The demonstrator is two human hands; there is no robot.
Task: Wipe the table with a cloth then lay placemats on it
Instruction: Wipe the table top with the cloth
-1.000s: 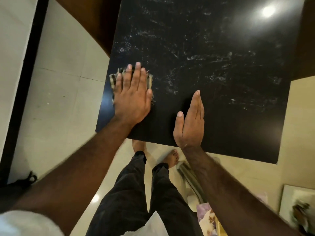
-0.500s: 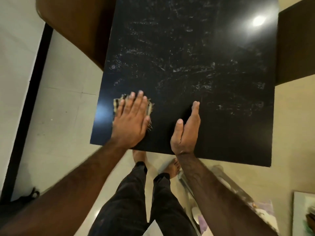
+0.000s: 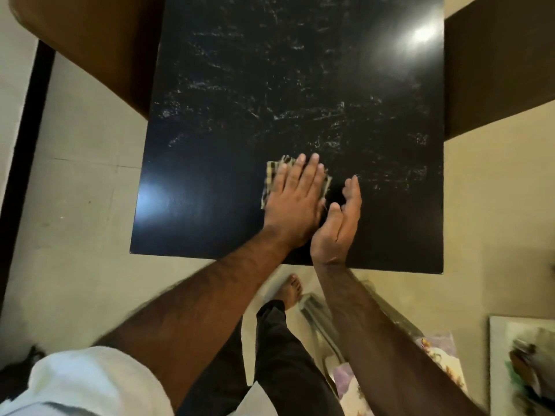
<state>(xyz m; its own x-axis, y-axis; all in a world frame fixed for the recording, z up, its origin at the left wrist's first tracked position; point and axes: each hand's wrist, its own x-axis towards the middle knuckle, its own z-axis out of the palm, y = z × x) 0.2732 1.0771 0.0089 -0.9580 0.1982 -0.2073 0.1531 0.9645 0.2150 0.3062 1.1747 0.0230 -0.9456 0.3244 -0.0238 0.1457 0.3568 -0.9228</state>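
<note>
A black glossy table (image 3: 210, 145) fills the middle of the head view, with pale smears across its far half. My left hand (image 3: 295, 199) lies flat, fingers together, pressing a small checked cloth (image 3: 271, 178) onto the table near the front edge. Only the cloth's left and far edges show past the fingers. My right hand (image 3: 338, 223) stands on its edge just right of the left hand, palm facing the cloth, fingers loosely curved, holding nothing. No placemats lie on the table.
Brown seats flank the table at the far left (image 3: 96, 46) and right (image 3: 498, 67). On the floor at the lower right lie patterned flat pieces (image 3: 441, 355) and a white-edged sheet (image 3: 522, 364). My legs and a bare foot (image 3: 289, 291) stand below the front edge.
My left hand has slid the cloth from the table's left edge toward the front and then right, up to my right hand. The right hand has tipped from flat onto its edge.
</note>
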